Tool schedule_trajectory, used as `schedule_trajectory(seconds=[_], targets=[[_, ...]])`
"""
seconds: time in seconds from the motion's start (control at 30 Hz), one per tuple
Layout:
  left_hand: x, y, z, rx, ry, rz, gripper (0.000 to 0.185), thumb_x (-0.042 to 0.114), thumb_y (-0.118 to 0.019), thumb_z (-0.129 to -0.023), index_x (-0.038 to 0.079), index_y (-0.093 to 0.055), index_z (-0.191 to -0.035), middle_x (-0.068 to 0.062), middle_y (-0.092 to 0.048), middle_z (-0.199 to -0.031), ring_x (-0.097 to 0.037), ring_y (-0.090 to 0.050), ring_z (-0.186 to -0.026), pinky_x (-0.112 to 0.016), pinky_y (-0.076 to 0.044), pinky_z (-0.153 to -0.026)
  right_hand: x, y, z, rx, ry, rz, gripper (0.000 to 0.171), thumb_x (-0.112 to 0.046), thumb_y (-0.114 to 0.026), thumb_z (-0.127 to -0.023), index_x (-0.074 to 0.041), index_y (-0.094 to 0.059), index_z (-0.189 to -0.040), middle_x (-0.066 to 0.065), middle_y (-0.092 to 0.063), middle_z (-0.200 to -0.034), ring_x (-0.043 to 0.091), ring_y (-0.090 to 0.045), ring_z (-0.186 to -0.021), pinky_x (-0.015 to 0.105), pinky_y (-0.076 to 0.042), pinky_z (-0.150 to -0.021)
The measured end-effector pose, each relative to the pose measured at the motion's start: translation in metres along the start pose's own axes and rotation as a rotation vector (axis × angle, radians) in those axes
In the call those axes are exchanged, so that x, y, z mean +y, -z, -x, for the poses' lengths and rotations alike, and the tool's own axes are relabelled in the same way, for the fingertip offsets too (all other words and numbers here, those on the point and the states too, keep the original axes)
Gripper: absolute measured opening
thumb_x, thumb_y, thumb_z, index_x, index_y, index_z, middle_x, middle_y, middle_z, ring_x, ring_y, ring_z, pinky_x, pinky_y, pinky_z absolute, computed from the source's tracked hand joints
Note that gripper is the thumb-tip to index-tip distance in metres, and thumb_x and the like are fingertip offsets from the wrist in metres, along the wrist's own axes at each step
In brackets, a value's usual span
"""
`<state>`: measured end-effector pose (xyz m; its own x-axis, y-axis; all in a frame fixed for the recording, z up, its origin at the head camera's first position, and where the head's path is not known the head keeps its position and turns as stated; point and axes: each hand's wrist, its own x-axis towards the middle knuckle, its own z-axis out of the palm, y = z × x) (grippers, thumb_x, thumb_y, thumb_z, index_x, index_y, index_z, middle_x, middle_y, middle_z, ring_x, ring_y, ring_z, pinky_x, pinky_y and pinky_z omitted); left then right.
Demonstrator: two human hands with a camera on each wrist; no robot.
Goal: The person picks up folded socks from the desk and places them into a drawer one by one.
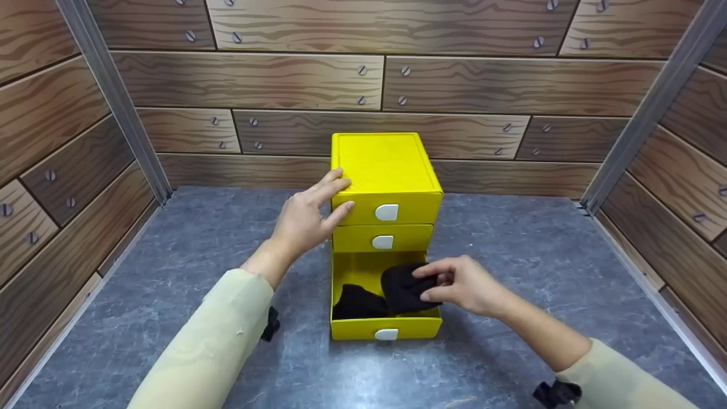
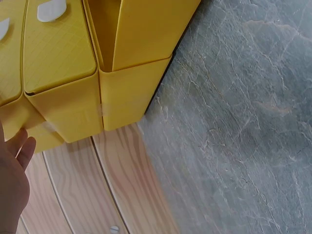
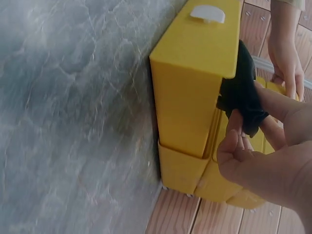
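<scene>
A yellow drawer unit [image 1: 381, 165] stands upright with its bottom drawer [image 1: 353, 328] pulled out. My left hand [image 1: 309, 216] rests on the unit's upper left edge, fingers extended over the top and thumb at the front corner. Over the right side of the open drawer, my right hand [image 1: 463, 284] pinches a folded black cloth [image 1: 406, 289] between thumb and fingers. Another black cloth [image 1: 359, 303] lies in the drawer's left part. From the right wrist view, the pinched cloth [image 3: 243, 92] shows above the drawer's side wall, partly hidden by the fingers.
Two upper drawers with white handles [image 1: 383, 242] are closed. A grey marbled tabletop [image 1: 227, 227] lies under the unit. Wood-patterned panels [image 1: 250, 79] enclose the back and both sides, with metal posts [image 1: 116, 96] at the corners.
</scene>
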<state>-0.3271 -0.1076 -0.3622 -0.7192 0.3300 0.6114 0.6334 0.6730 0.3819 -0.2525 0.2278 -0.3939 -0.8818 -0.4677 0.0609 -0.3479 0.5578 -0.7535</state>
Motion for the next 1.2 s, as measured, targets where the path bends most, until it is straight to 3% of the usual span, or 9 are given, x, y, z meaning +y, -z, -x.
schedule_trajectory(seconds=[0.1, 0.3, 0.47, 0.6, 0.77, 1.0, 1.2], targets=[[0.001, 0.0, 0.0, -0.005, 0.006, 0.006, 0.052, 0.047, -0.063, -0.107, 0.02, -0.062, -0.151, 0.005, -0.045, -0.164, -0.026, -0.077, -0.1, -0.042, -0.057, -0.101, 0.001, -0.007, -0.002, 0.013, 0.019, 0.056, 0.034, -0.015, -0.087, -0.089, -0.008, -0.081, -0.121, 0.007, -0.075, -0.11, 0.017, -0.059, -0.083, 0.024, -0.05, -0.069], [0.0, 0.0, 0.001, -0.004, 0.008, 0.006, 0.052, 0.047, -0.063, -0.107, 0.02, -0.062, -0.151, 0.006, -0.046, -0.164, -0.025, -0.077, -0.092, -0.043, -0.058, -0.101, 0.003, -0.018, -0.003, 0.032, 0.066, 0.15, 0.032, -0.014, -0.088, -0.087, -0.009, -0.082, -0.119, 0.003, -0.073, -0.109, 0.014, -0.06, -0.084, 0.027, -0.053, -0.073], [0.0, 0.001, 0.001, -0.004, 0.002, -0.012, 0.052, 0.046, -0.064, -0.107, 0.019, -0.062, -0.151, 0.005, -0.046, -0.164, -0.027, -0.073, -0.116, -0.043, -0.055, -0.106, 0.003, -0.023, -0.002, 0.022, 0.108, 0.242, 0.029, -0.014, -0.087, -0.089, -0.015, -0.082, -0.118, -0.001, -0.072, -0.11, 0.016, -0.06, -0.086, 0.034, -0.051, -0.076], [0.0, 0.001, 0.002, -0.009, 0.01, -0.015, 0.053, 0.047, -0.064, -0.107, 0.02, -0.061, -0.152, 0.005, -0.045, -0.165, -0.026, -0.07, -0.123, -0.043, -0.053, -0.108, 0.004, -0.028, -0.003, 0.016, 0.137, 0.312, 0.028, -0.015, -0.087, -0.089, -0.02, -0.083, -0.116, -0.001, -0.071, -0.113, 0.024, -0.06, -0.102, 0.049, -0.048, -0.091], [-0.001, 0.001, 0.002, -0.01, 0.008, -0.017, 0.053, 0.047, -0.063, -0.107, 0.02, -0.061, -0.152, 0.005, -0.045, -0.165, -0.026, -0.07, -0.122, -0.043, -0.053, -0.108, 0.008, -0.033, -0.003, 0.044, 0.156, 0.356, 0.026, -0.016, -0.089, -0.087, -0.022, -0.084, -0.112, 0.001, -0.075, -0.116, 0.037, -0.053, -0.125, 0.071, -0.033, -0.102], [-0.002, 0.001, 0.0, -0.007, 0.001, -0.023, 0.053, 0.047, -0.063, -0.107, 0.02, -0.061, -0.152, 0.004, -0.045, -0.165, -0.027, -0.07, -0.123, -0.044, -0.053, -0.108, 0.013, -0.035, -0.003, 0.049, 0.149, 0.396, 0.02, -0.02, -0.09, -0.087, -0.021, -0.086, -0.106, -0.005, -0.078, -0.107, 0.036, -0.052, -0.128, 0.067, -0.03, -0.101], [-0.001, 0.001, 0.0, -0.01, 0.002, -0.02, 0.053, 0.047, -0.063, -0.107, 0.021, -0.061, -0.152, 0.004, -0.045, -0.165, -0.025, -0.068, -0.125, -0.043, -0.052, -0.109, 0.014, -0.031, -0.002, 0.035, 0.172, 0.416, 0.018, -0.021, -0.088, -0.089, -0.02, -0.086, -0.106, -0.003, -0.078, -0.112, 0.036, -0.054, -0.13, 0.066, -0.032, -0.101]])
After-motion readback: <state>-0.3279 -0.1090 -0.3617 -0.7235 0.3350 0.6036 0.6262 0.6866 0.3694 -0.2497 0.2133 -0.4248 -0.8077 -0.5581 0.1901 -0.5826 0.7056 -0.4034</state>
